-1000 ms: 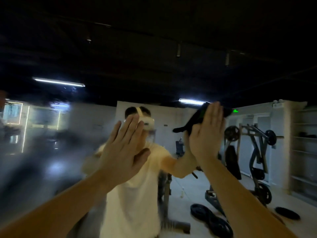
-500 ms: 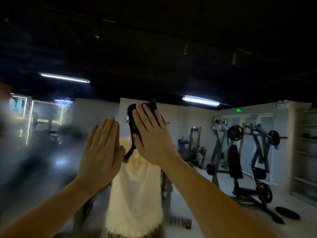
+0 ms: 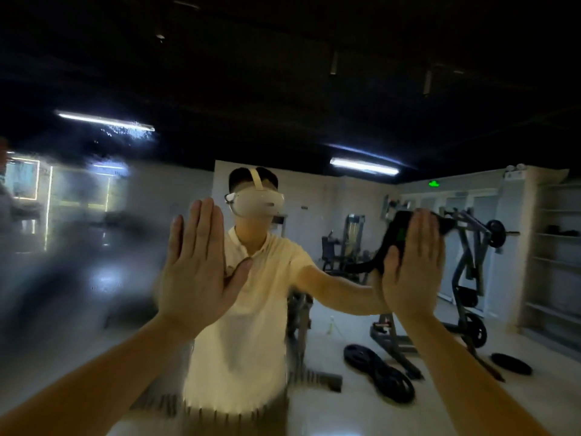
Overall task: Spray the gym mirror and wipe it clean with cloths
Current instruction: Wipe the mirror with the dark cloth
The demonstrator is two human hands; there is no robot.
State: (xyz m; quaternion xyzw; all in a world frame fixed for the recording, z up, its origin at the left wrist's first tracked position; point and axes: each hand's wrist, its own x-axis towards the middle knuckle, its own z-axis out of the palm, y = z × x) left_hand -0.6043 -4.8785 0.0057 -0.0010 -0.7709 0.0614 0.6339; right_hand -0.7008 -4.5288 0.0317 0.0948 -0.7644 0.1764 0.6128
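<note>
hands spread flat on mirror (image 3: 317, 196), your right hand (image 3: 412, 272) pressing cloth (image 3: 396, 229); haze (image 3: 72, 272) lies at frame left, nearer your left hand (image 3: 198, 278).

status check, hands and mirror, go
Left hand flat at the mirror, no cloth seen under it. Right hand flat, pressing dark cloth to the glass. Left side hazy, right side clear; nothing blocking.

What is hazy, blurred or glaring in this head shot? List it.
Head view: dim room; the mirror is hazy and smeared on its left half; the tube light flares through droplets; the lower edge streaks with motion blur; the right hand and dark cloth look fairly sharp.
</note>
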